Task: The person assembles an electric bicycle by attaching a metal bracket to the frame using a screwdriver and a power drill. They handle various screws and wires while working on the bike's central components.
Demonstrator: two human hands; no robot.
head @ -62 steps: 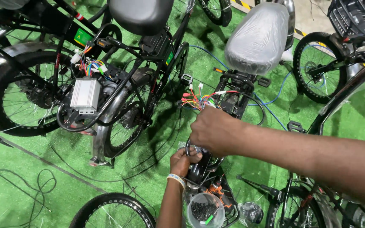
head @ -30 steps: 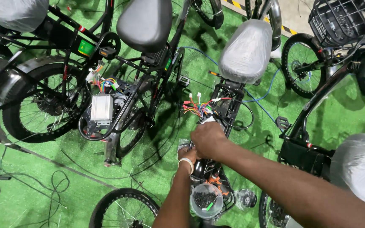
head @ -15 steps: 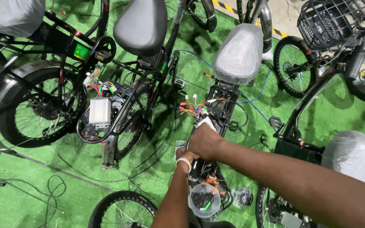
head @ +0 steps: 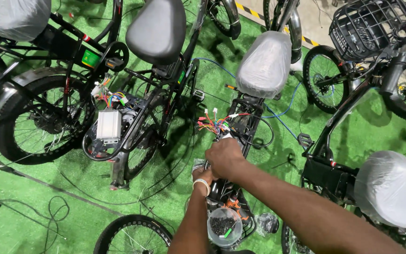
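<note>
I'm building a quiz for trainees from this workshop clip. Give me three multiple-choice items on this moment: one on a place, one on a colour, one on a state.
1. Where is the right hand?
A. On the wire basket
B. On the bike frame just below the bundle of coloured wires
C. On the floor

2. What colour is the floor covering?
A. Green
B. Grey
C. Red

3. How is the saddle of the bike being worked on?
A. Bare black
B. Missing
C. Wrapped in clear plastic

Answers
1. B: the right hand rests on the frame, right beneath the bundle of coloured wires.
2. A: green turf-like matting lies under all the bikes.
3. C: a wrinkled plastic film covers it, unlike the bare black saddle to its left.
</note>
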